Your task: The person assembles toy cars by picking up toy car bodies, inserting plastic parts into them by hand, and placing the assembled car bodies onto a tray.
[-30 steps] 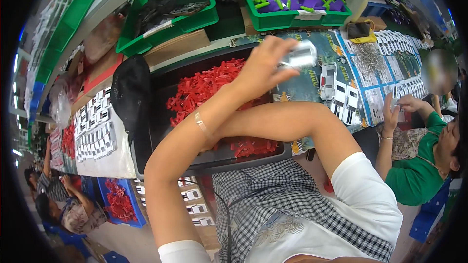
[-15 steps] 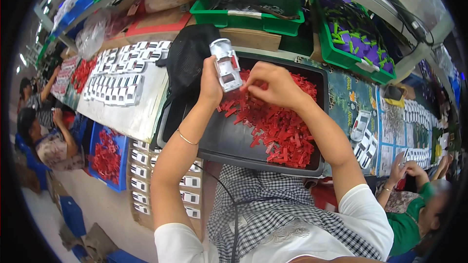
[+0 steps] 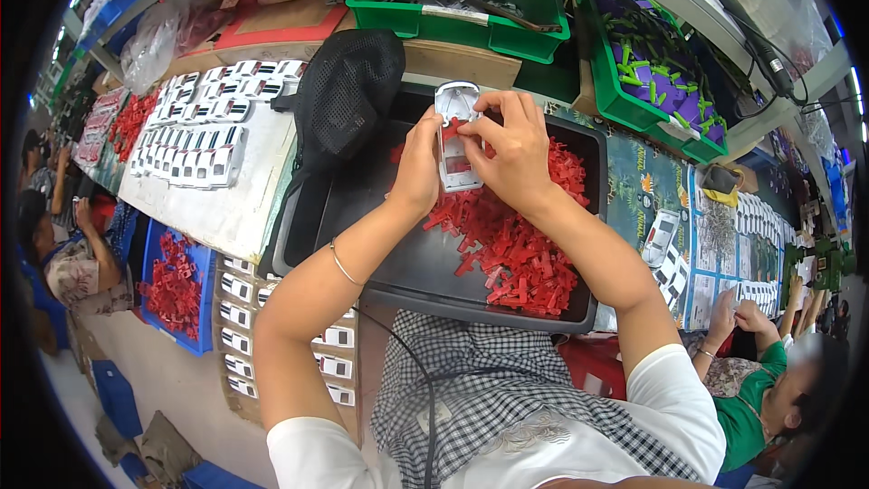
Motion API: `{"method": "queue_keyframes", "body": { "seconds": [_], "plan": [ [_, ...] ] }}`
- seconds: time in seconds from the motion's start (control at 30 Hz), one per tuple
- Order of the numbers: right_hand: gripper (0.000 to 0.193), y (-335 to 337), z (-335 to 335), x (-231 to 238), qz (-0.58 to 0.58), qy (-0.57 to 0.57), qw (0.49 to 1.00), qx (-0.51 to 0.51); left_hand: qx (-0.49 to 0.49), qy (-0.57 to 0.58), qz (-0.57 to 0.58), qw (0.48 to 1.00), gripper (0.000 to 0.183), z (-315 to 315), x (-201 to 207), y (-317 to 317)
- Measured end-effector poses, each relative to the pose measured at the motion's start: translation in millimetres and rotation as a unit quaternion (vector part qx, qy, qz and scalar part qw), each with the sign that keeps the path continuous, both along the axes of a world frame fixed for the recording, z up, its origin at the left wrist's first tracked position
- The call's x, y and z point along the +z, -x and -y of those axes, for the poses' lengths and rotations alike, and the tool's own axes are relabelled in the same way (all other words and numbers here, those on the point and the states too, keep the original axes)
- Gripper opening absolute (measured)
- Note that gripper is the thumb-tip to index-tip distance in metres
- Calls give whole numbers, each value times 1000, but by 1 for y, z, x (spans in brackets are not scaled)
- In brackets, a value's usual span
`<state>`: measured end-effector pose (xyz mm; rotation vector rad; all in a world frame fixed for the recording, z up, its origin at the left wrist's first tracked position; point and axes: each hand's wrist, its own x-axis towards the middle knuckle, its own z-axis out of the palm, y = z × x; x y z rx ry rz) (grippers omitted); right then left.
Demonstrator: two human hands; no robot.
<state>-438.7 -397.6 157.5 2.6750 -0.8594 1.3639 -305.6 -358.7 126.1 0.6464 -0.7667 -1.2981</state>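
Observation:
My left hand is closed on a white toy car body, held upright over the black tray. The hollow side of the body seems to face me. My right hand pinches a small red plastic piece against the upper part of the car body; the fingers partly cover it. Under both hands, a heap of similar red pieces fills the tray's right side.
A black mesh bag leans at the tray's far left corner. White car bodies stand in rows on the left table, others at right. Green bins stand at the back. Co-workers sit on both sides; a blue bin is at left.
My right hand has risen from the red heap to the car body with a red piece. My left hand has moved right and turned the car body. The head view has shifted slightly.

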Motion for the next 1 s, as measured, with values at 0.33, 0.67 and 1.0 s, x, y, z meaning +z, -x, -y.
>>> {"method": "queue_keyframes", "body": {
  "seconds": [0.33, 0.67, 1.0],
  "plan": [
    [18, -1, 2, -4, -2, 31, 999, 22, 13, 2, -5, 1000, 38, -2, -7, 2],
    [11, -2, 6, -13, -40, -5, 999, 23, 35, -58, -28, 997, 33, -2, -12, 8],
    [8, 4, 9, -16, -63, -73, 994, 48, 17, -98, -62, 993, 36, -6, -15, 13]
  ]
}}
